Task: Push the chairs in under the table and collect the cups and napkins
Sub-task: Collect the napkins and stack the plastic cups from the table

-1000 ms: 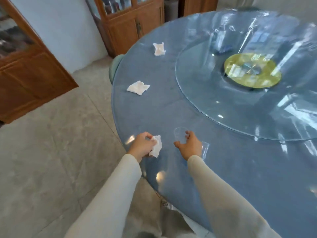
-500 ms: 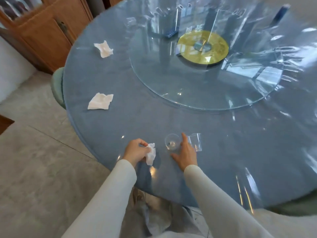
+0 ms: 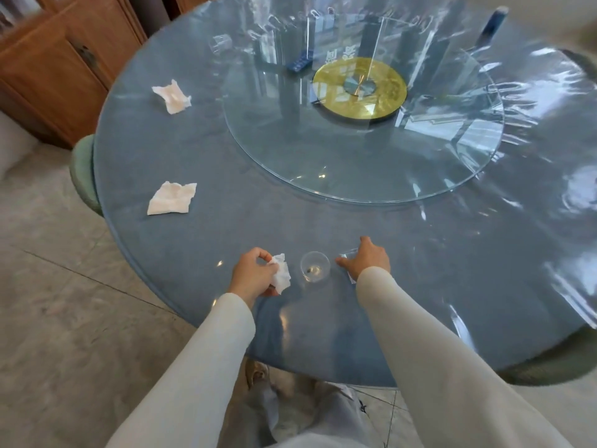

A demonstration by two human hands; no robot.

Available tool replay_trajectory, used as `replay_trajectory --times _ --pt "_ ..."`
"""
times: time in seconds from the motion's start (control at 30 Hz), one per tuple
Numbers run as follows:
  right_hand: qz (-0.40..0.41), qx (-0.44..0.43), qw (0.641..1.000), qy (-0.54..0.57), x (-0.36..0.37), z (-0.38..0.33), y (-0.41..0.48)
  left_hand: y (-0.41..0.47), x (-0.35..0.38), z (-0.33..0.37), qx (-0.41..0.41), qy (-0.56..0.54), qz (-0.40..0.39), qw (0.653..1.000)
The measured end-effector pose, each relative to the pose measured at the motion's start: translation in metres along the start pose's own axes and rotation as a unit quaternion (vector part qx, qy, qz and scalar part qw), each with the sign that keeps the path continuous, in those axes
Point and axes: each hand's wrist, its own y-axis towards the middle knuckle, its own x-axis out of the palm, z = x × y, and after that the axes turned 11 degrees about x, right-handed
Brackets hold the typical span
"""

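Glossy table (image 3: 226,240); crumpled paper napkin (image 3: 172,198); clear plastic cup (image 3: 315,266).

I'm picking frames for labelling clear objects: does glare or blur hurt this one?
Head view: strong window glare streaks the glass turntable and the table's right side; edges smear and bend from the wide lens; the clear cup near the hands stays sharp enough.

Surface: we record a round blue table (image 3: 420,286) under a glossy clear cover.
Centre: a glass turntable (image 3: 355,163) on a yellow disc (image 3: 384,98); a small dark blue object (image 3: 298,64) lies on the glass.
Left side: two crumpled white napkins, the far napkin (image 3: 172,96) and the near napkin (image 3: 172,198), well apart.
Near edge: we note an upright clear cup (image 3: 314,266); a second clear cup (image 3: 349,255) just beside it, largely hidden.
Far side: a clear item (image 3: 220,43), too blurred to identify.
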Motion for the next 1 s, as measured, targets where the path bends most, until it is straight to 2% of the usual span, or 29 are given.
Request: replay_trajectory --times 0.1,0.17,0.27,0.37,0.57,0.73,0.87,1.0 --pt "0.007 -0.018 1.0 0.02 -0.004 0.002 0.005 -0.004 0.0 -0.004 -0.008 -0.016 0.01 1.0" --pt "0.015 -0.052 0.996 0.077 -0.011 0.002 0.005 -0.005 -0.003 -0.004 -0.012 -0.019 0.018 1.0" --pt "0.023 -0.137 0.968 0.21 -0.024 -0.002 -0.008 -0.006 -0.007 -0.002 -0.014 -0.024 0.031 0.999" --pt "0.003 -0.226 0.943 0.246 -0.026 0.0 -0.028 -0.008 -0.006 0.0 -0.017 -0.042 0.039 0.998" --pt "-0.051 -0.332 0.938 0.088 -0.004 0.0 -0.044 -0.009 0.0 0.001 -0.033 -0.064 0.036 0.997" --pt "-0.057 -0.339 0.937 -0.067 0.01 0.002 -0.037 -0.009 0.004 -0.002 -0.043 -0.061 0.043 0.996" --pt "-0.07 -0.326 0.937 -0.102 0.013 0.003 -0.033 -0.007 0.004 -0.005 -0.048 -0.062 0.047 0.996" --pt "-0.051 -0.337 0.929 -0.142 0.013 0.002 -0.028 -0.003 0.003 -0.002 -0.051 -0.058 0.06 0.995"
